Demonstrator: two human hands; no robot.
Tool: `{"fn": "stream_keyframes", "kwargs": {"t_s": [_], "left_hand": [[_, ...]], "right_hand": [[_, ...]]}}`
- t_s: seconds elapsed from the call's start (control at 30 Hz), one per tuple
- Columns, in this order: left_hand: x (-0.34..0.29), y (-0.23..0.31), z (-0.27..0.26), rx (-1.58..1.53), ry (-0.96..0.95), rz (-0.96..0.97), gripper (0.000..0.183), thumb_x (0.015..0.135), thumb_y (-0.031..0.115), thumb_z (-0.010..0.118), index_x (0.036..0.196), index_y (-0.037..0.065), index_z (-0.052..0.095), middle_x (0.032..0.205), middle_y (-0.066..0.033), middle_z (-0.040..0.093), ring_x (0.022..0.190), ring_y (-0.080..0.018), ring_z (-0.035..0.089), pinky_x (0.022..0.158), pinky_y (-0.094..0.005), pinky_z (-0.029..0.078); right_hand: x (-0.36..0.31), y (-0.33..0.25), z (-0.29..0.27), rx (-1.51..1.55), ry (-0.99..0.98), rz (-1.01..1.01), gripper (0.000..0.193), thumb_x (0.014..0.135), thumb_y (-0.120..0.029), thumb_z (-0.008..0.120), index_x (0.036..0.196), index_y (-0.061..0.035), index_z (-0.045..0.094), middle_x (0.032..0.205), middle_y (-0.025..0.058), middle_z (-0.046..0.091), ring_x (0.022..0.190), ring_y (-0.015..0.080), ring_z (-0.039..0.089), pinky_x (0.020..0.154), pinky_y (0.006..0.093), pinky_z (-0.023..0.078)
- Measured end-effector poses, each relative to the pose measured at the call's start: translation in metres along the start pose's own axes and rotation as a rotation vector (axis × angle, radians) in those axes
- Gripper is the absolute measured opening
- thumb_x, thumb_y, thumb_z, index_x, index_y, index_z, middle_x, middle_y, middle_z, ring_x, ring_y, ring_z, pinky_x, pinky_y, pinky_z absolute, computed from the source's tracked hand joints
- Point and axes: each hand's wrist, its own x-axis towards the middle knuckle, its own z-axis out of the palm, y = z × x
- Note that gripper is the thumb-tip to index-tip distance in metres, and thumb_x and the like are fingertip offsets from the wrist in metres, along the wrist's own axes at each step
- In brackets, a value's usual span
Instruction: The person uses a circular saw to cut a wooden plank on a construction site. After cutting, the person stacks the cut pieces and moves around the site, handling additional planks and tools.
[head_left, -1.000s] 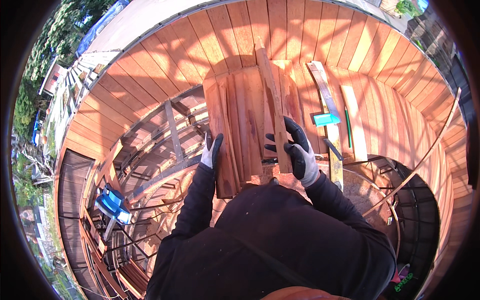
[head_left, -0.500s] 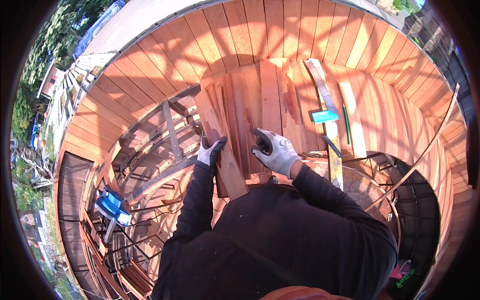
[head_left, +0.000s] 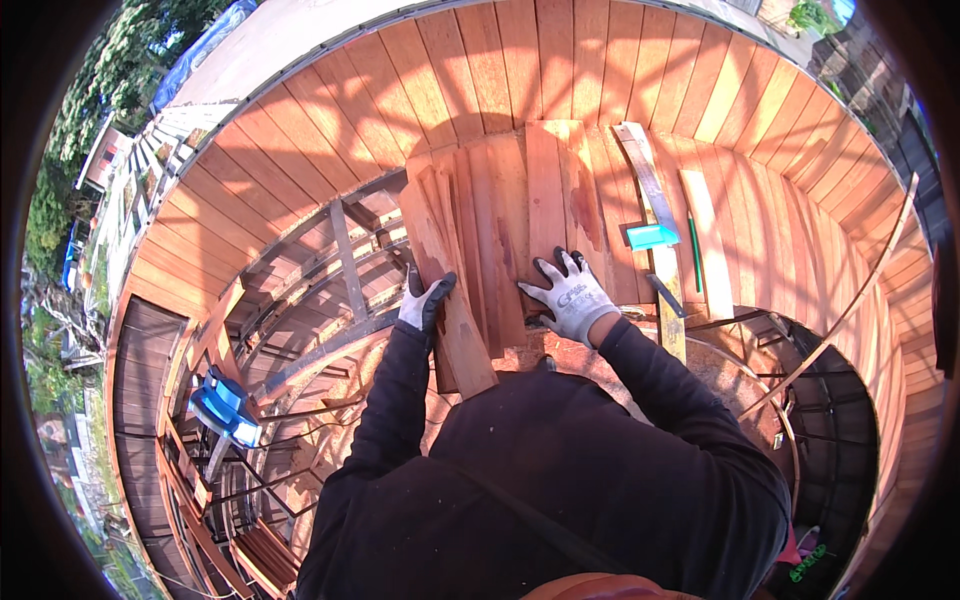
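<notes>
My left hand [head_left: 425,302], in a white glove with dark fingertips, is closed on the edge of a long reddish-brown wooden board [head_left: 463,345]. That board slants from the loose planks down to my body. My right hand [head_left: 576,300], in a matching glove, is open with its fingers spread. Its fingertips rest at the lower part of a wide plank [head_left: 545,190] with nothing gripped. Between my hands lie several narrower boards [head_left: 485,230] side by side, some overlapping. A plank with a dark, uneven stain [head_left: 583,205] is just beyond my right hand.
Right of my hands are a metal straightedge [head_left: 640,165], a light-blue flat piece [head_left: 651,237], a green pencil-like stick [head_left: 696,255] and a pale strip [head_left: 707,240]. Open metal framing [head_left: 345,262] lies left. A blue tool [head_left: 225,405] sits lower left; a curved slatted bench surrounds everything.
My right hand has opened from a curled pose, spreading its fingers onto the planks slightly to the right. My left hand keeps its hold on the board, which has barely moved.
</notes>
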Motion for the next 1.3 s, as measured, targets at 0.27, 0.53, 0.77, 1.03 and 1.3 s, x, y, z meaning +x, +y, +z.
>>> {"fn": "stream_keyframes", "kwargs": {"t_s": [0.27, 0.53, 0.77, 1.03, 1.3], "left_hand": [[0.000, 0.002, 0.002, 0.004, 0.005, 0.014, 0.060, 0.081, 0.015, 0.078, 0.132, 0.008, 0.048, 0.109, -0.0050, 0.061, 0.095, -0.0171, 0.062, 0.081, -0.0320, 0.053], [-0.003, 0.008, 0.004, 0.024, 0.015, -0.016, 0.062, 0.080, 0.017, 0.079, 0.133, 0.007, 0.046, 0.111, -0.0071, 0.062, 0.096, -0.0182, 0.062, 0.081, -0.0334, 0.054], [-0.002, 0.005, 0.003, 0.024, -0.003, 0.006, 0.063, 0.081, 0.017, 0.079, 0.133, 0.008, 0.045, 0.111, -0.0067, 0.062, 0.095, -0.0179, 0.063, 0.079, -0.0330, 0.055], [-0.001, 0.004, 0.002, 0.008, -0.021, 0.025, 0.063, 0.082, 0.017, 0.078, 0.134, 0.008, 0.045, 0.110, -0.0055, 0.061, 0.095, -0.0169, 0.062, 0.079, -0.0325, 0.054], [0.028, -0.041, -0.042, -0.168, 0.000, -0.086, 0.053, 0.092, 0.040, 0.063, 0.131, 0.007, 0.049, 0.110, -0.0053, 0.062, 0.097, -0.0185, 0.061, 0.088, -0.0336, 0.049]], "right_hand": [[0.008, 0.002, -0.027, -0.153, -0.149, -0.055, 0.062, 0.086, -0.042, 0.066, 0.141, -0.0204, 0.047, 0.157, 0.0163, 0.024, 0.142, 0.0456, 0.025, 0.110, 0.0642, 0.029], [-0.025, 0.013, -0.016, 0.470, 0.542, 0.075, 0.044, 0.081, -0.021, 0.067, 0.123, -0.0107, 0.055, 0.150, 0.0195, 0.035, 0.134, 0.0429, 0.040, 0.105, 0.0460, 0.043], [-0.033, 0.024, -0.016, 0.623, 0.399, 0.103, 0.029, 0.080, -0.016, 0.069, 0.108, -0.0070, 0.065, 0.144, 0.0161, 0.046, 0.125, 0.0354, 0.052, 0.102, 0.0418, 0.046], [-0.042, 0.010, -0.015, 1.583, 1.103, 0.177, 0.025, 0.085, 0.011, 0.048, 0.101, 0.0004, 0.066, 0.131, 0.0143, 0.059, 0.100, 0.0165, 0.065, 0.087, 0.0262, 0.051], [-0.047, -0.063, -0.039, 1.224, 0.839, -0.077, 0.026, 0.083, 0.008, 0.051, 0.100, -0.0024, 0.068, 0.130, 0.0146, 0.061, 0.104, 0.0213, 0.066, 0.086, 0.0311, 0.052]]}}
